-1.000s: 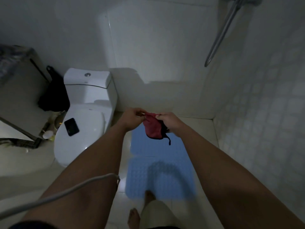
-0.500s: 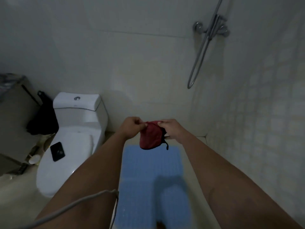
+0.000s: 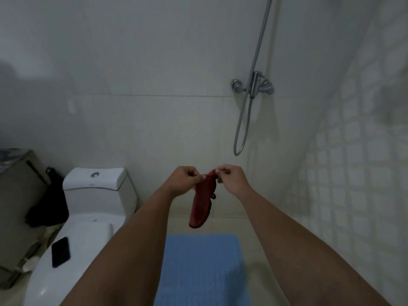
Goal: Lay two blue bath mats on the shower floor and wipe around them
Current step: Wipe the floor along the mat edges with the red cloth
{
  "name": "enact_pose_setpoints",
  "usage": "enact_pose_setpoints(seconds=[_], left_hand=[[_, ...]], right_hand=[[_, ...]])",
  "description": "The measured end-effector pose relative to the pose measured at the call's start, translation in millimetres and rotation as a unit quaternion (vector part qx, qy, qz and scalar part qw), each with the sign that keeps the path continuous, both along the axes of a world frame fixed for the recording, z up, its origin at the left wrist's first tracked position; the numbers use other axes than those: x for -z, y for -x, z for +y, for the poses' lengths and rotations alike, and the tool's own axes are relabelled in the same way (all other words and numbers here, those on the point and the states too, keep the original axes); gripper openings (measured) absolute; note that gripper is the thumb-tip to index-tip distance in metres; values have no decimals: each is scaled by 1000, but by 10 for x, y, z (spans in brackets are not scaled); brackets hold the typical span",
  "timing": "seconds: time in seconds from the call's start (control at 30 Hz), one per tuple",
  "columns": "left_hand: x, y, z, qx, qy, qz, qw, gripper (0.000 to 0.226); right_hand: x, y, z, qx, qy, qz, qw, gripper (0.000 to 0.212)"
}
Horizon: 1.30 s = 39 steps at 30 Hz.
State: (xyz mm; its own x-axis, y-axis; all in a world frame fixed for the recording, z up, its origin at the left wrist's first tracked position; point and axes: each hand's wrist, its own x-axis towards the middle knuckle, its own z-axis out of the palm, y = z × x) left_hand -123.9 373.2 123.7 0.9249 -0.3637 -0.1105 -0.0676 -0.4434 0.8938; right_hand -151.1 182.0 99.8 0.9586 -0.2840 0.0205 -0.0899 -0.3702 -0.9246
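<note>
Since a second ago the view rises, and the dark red wiping cloth (image 3: 202,204) now hangs long instead of bunched, above the far edge of the blue textured bath mat (image 3: 202,270). The left hand (image 3: 184,178) and right hand (image 3: 229,178) pinch its top with curled fingers. Mat-laying looks done; I judge wiping comes next.

The blue bath mat (image 3: 202,268) is cut off below, partly hidden by forearms.
</note>
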Motion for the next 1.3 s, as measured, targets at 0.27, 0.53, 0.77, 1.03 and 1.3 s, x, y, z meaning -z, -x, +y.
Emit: enact_pose_setpoints(seconds=[0.27, 0.53, 0.77, 1.03, 1.3], left_hand=[[-396, -14, 21, 21, -65, 122, 990, 21], [-488, 22, 90, -57, 9, -9, 998, 34], [-580, 252, 545, -90, 17, 14, 996, 9], [-837, 652, 1740, -150, -94, -101, 979, 12], [-1156, 1581, 3335, -281, -223, -257, 898, 12]], right_hand=[[-482, -76, 92, -16, -95, -26, 995, 17], [-702, -118, 188, -146, -152, 10, 978, 26], [-969, -163, 527, -236, -116, 57, 963, 28], [-1237, -67, 1567, -375, 120, 55, 918, 9], [-1486, 244, 3258, -444, 115, -114, 881, 16]])
